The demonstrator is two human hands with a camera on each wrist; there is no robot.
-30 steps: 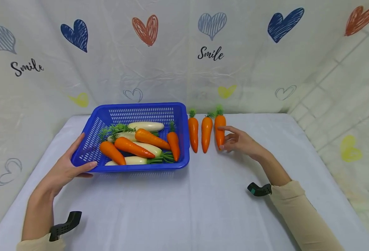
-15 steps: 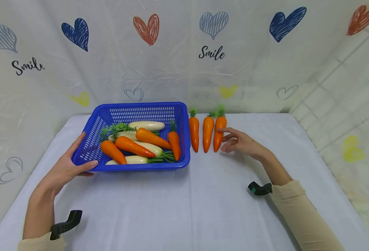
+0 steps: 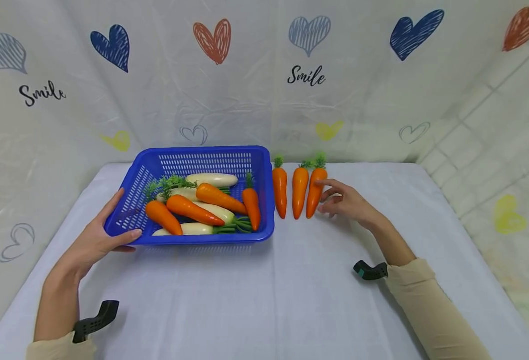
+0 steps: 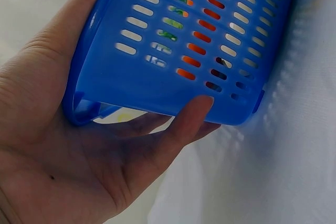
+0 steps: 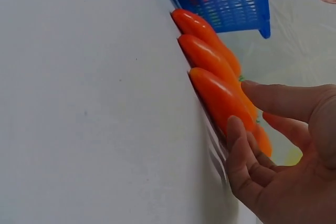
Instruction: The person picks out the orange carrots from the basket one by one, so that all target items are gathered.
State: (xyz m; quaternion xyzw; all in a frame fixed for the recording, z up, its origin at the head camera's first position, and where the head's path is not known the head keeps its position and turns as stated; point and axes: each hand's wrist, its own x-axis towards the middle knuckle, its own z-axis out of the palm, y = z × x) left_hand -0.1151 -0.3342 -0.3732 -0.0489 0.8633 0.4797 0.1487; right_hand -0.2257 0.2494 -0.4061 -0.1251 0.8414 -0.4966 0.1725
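Observation:
At the left of the head view my left hand (image 3: 95,235) grips the left front corner of a blue plastic basket (image 3: 206,239). Several carrots (image 3: 194,210) and white radishes (image 3: 212,179) with green stems lie inside it. Three more carrots stand in a row on the cloth, right of the basket: a left one (image 3: 280,192), a middle one (image 3: 299,195) and a right one (image 3: 316,195). My right hand (image 3: 347,202) is beside the right carrot, its index finger touching the upper part. In the right wrist view the fingers (image 5: 239,150) lie loosely bent against its side.
A white cloth (image 3: 246,300) covers the table. Behind it hangs a pale curtain (image 3: 246,100) printed with hearts and "Smile". Black wrist devices sit on the left forearm (image 3: 95,322) and the right forearm (image 3: 370,270).
The right carrot's tip has swung left, so it leans slightly towards the middle one. My right hand's thumb has come off the tip. The left hand and basket stay put.

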